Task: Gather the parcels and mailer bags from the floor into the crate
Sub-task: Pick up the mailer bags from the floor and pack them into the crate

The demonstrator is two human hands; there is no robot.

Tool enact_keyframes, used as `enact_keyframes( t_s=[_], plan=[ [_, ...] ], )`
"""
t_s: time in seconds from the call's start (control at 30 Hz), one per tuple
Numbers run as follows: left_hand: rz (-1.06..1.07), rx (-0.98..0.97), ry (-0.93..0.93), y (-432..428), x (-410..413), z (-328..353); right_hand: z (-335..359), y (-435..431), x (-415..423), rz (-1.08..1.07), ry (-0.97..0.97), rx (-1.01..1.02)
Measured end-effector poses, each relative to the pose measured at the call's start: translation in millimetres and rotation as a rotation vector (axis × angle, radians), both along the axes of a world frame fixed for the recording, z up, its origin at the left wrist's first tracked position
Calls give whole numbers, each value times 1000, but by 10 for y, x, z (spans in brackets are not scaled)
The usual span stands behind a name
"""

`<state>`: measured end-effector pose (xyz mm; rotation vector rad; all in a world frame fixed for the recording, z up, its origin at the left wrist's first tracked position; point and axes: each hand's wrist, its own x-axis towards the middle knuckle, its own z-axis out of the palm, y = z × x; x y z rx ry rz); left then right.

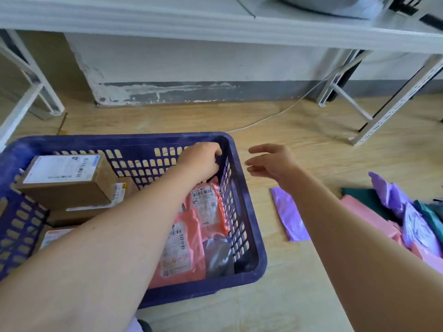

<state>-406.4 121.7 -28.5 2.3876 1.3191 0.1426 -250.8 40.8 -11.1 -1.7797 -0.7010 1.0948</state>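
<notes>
The crate [119, 140] holds three boxes [64, 173], two pink mailers [184, 255] and one grey bag [218, 255]; the left hand [201, 159] curls its fingers, grip unclear, while the right hand [275, 164] spreads its loosely.

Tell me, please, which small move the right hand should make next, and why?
Probably lower the right hand onto the purple mailer bag lying flat on the floor and pick it up. That hand is open and empty, hovering near it, and this bag lies nearest the crate. The left hand is inside the crate, at the pink mailer bags.
</notes>
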Motion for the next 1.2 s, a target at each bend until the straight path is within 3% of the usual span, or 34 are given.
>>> enact_keyframes(
  t_s=[0.17, 0.33, 0.47, 0.63, 0.97, 1.2],
  plan=[
    [-57, 2, -156, -141, 394, 0, -64, -247, 338, -154, -5, 1],
    [-85, 97, -179, -252, 828, -75, -193, -438, 673, -254, -61, -26],
    [-120, -31, -187, -359, 1172, -209, -392, -536, 884, -291, -113, -74],
    [-182, -200, -55, -562, 1520, -501, -723, -619, 1070, -325, -181, -161],
    [-264, -274, 273, -838, 2009, -1009, -1388, -967, 1228, 47, -560, -496],
    [-246, -265, 386, -961, 2088, -1230, -1773, -1223, 1278, 388, -658, -595]
  ],
)
